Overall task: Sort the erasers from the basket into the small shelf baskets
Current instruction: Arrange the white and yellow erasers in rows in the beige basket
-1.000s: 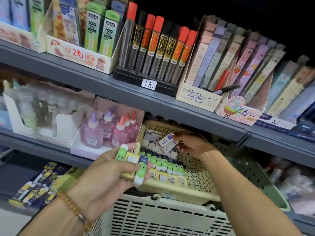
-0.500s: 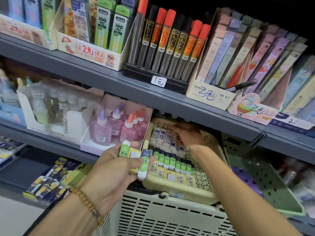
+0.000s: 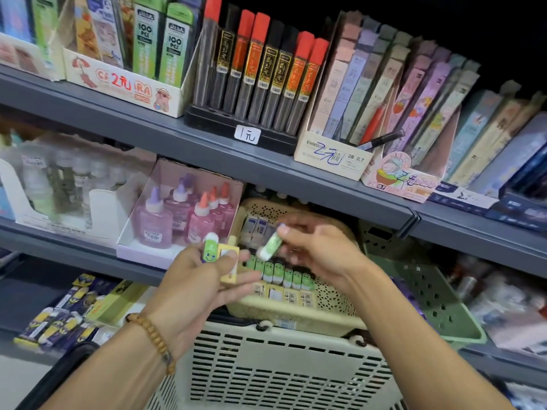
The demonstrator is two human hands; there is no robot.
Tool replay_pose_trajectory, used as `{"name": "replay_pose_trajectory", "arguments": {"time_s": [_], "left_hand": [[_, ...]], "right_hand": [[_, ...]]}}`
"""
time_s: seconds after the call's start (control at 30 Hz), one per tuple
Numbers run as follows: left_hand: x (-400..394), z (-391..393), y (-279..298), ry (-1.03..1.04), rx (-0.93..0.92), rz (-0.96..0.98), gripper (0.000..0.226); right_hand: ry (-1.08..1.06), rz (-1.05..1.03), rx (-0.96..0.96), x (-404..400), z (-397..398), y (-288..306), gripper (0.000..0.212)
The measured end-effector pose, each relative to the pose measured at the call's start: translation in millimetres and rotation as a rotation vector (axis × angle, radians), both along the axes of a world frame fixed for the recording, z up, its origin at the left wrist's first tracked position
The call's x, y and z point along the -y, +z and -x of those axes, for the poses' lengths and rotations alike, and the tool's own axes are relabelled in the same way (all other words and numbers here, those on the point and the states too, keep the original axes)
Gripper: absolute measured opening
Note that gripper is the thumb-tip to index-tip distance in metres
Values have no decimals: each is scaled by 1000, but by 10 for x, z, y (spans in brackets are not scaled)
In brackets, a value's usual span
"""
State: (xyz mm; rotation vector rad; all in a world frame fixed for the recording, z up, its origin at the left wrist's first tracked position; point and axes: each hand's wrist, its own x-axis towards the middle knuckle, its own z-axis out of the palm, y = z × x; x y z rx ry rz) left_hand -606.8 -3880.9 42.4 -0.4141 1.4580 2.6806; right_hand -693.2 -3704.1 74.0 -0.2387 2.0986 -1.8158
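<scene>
The left hand point(image 3: 204, 279) grips spare erasers point(image 3: 220, 255) as stock, while the right hand point(image 3: 319, 253) pinches one green eraser point(image 3: 269, 247), seemingly bound for the cream shelf basket point(image 3: 334, 294) at five o'clock.

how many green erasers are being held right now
2: one in the left hand beside a yellow eraser, at; one in the right hand's fingers, at. More may be hidden.

2 hands point(image 3: 207, 285), 3 held erasers point(image 3: 268, 246), 2 shelf baskets point(image 3: 299, 316).
</scene>
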Motion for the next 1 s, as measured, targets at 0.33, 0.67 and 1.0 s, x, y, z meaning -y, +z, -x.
{"name": "replay_pose_trajectory", "arguments": {"time_s": [0.33,0.67,1.0], "left_hand": [[-16,-30,90,-45,85,48,11],[-27,-22,27,-185,22,169,16],[-102,-29,-5,-241,-41,216,9]], "right_hand": [[-181,-598,69,-284,385,-467,9],[-70,-358,-169,-64,-28,-148,26],[42,294,75,82,-139,56,9]]}}
